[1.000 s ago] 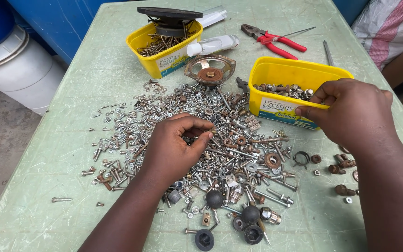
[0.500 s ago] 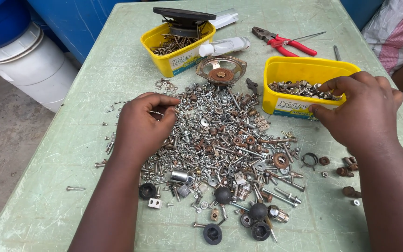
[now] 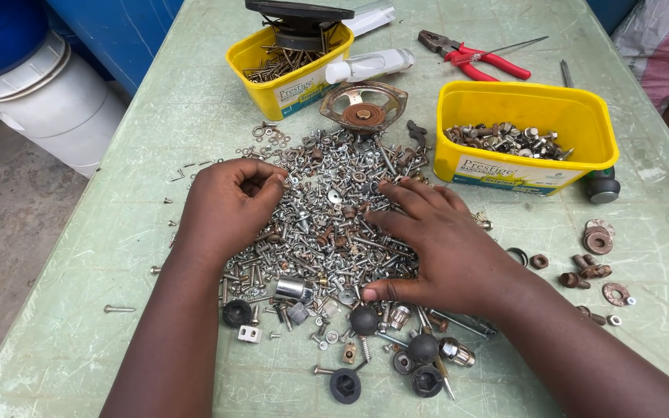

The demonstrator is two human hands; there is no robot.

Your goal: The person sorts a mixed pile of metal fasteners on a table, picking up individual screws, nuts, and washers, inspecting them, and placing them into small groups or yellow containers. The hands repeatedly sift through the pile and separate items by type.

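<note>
Grip: both hands (image 3: 230,205) (image 3: 443,248) on screw pile (image 3: 327,224), no common axis.

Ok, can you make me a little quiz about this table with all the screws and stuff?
1. True or false: the right hand lies flat on the heap of screws.
2. What lies in the yellow tub on the right? A) nuts and bolts B) marbles C) paint
3. Fill in: the pliers at the far end of the table have ____ handles.

Key
1. True; its fingers are spread over the heap, while the left hand is curled at the heap's left edge.
2. A
3. Red
</note>
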